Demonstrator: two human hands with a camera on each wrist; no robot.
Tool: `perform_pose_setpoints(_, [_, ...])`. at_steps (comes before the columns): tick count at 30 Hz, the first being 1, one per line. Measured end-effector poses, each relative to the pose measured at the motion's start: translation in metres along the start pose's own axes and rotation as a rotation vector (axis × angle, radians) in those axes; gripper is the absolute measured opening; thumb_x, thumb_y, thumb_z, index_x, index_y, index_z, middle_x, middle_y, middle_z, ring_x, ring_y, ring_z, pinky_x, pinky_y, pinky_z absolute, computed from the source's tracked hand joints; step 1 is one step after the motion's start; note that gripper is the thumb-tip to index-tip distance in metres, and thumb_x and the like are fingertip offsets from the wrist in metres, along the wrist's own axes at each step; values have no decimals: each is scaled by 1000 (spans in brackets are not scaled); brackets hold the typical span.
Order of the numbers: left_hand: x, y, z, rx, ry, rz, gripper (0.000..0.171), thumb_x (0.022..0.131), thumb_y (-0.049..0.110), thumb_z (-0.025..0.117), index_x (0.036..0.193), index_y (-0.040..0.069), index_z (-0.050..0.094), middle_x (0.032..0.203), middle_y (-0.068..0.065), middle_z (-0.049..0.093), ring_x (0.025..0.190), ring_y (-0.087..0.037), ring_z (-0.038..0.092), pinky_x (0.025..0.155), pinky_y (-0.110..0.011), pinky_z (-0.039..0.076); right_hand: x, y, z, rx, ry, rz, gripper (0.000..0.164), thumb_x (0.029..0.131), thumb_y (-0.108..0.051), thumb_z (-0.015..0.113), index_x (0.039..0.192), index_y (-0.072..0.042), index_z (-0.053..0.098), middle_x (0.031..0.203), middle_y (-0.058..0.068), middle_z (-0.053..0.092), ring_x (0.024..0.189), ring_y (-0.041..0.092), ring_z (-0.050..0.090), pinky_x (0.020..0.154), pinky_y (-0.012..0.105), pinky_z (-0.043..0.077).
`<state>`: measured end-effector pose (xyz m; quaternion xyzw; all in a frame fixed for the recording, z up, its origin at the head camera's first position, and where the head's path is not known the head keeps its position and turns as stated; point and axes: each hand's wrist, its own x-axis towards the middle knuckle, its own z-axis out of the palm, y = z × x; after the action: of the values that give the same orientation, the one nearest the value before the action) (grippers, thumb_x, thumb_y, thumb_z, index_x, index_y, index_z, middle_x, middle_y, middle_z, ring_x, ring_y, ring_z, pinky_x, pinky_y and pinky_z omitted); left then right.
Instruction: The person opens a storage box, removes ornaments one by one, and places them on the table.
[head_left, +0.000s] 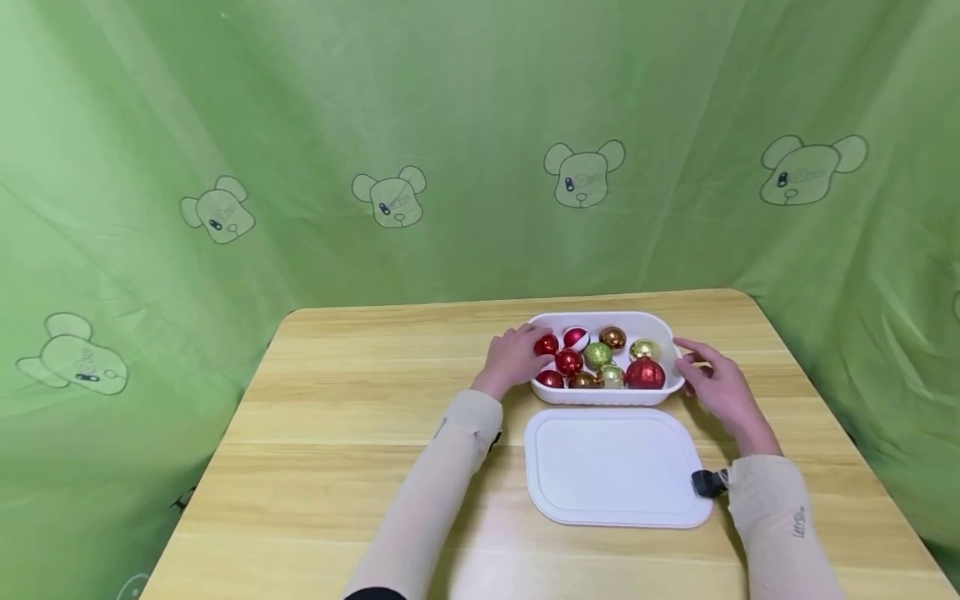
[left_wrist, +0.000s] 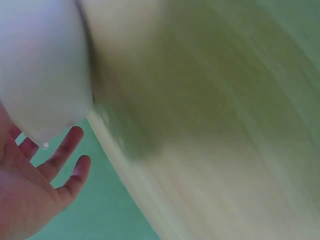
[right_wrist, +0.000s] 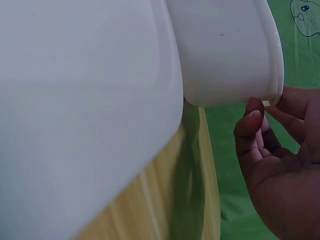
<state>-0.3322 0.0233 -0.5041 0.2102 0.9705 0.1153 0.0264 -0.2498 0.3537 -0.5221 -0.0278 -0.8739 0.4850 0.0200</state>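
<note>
A white oblong plastic box (head_left: 607, 398) holds several shiny Christmas balls, red, gold and green. My left hand (head_left: 516, 357) grips its left end, with thumb and fingers reaching over the rim beside a red ball (head_left: 546, 344). In the left wrist view the fingers (left_wrist: 68, 146) are spread and slightly bent beside a white surface. My right hand (head_left: 718, 387) holds the right end of the box, thumb and fingers at the rim. From the right wrist view, the fingertips of that hand (right_wrist: 285, 165) meet the lower corner of the box wall (right_wrist: 227, 55).
A white rounded lid (head_left: 617, 467) lies flat on the wooden table (head_left: 360, 417), just in front of the box. The small black wrist camera (head_left: 707, 483) on my right arm overlaps its right edge. Green curtain (head_left: 465, 100) with printed bear heads surrounds the table.
</note>
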Motion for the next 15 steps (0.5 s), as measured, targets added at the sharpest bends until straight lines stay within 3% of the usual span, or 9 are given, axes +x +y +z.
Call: perform_pose_setpoints(15, [10,9,6,22,13,-64,51,100,42,66,149,34,53,154,6,55,115,-27,68,96,-40,51,-1,-3,0,-10,-9,15,53,110,-29,51,159,-11,40,128,20,53,76,13,62,62,29,57])
